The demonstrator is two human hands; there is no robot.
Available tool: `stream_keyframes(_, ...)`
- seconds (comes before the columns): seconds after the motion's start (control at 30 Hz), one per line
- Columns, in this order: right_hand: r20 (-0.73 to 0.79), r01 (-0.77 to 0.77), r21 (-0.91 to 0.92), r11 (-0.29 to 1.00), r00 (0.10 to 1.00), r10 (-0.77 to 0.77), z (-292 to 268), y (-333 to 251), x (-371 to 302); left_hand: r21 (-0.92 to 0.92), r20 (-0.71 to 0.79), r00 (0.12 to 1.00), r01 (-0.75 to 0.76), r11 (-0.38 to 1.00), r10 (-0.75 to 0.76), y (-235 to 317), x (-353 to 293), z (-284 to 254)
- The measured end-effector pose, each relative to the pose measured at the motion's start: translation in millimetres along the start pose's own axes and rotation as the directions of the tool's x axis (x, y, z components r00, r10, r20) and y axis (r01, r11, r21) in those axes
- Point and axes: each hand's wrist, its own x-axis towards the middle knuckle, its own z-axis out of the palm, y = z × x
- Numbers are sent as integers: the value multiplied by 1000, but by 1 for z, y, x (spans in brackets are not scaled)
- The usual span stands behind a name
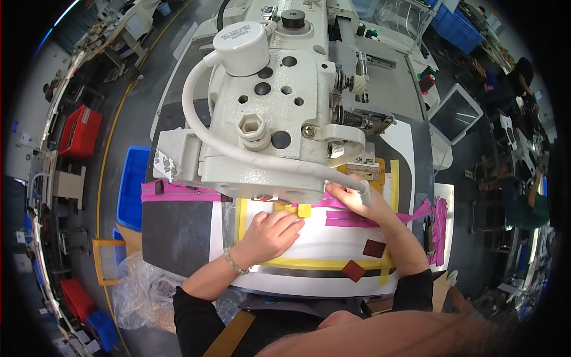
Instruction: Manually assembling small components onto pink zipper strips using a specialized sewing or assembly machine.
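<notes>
A white industrial sewing machine [267,131] stands over the worktable before me, its head hiding the stitching area. My left hand [270,237] rests on the white sheet [309,241] with fingers loosely stretched, their tips beside a small yellow block [304,210] under the machine head. Right of the head, my right hand [360,201] pinches a pink zipper [330,201] between thumb and fingers; some fingertips are hidden. Another pink zipper length [351,220] passes below that wrist. To the left, a pink zipper strip [184,192] extends from beneath the machine.
Two dark red squares [374,248] lie near my right forearm. A pink zipper bundle [439,231] hangs at the table's right edge. A white hose [262,157] loops across the machine. Left of the table are a blue bin [134,184] and clear plastic bags [140,291]; a screen [457,113] stands right.
</notes>
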Motion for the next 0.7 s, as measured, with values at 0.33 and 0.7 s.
stream_keyframes(0.33, -87, -146, 61, 987, 985, 151, 8, -31, 0, 36, 8, 999, 32, 999, -33, -2, -2, 0)
stream_keyframes(0.7, 263, -392, 293, 872, 910, 321, -28, -54, 18, 23, 21, 997, 73, 997, -73, -2, -8, -1)
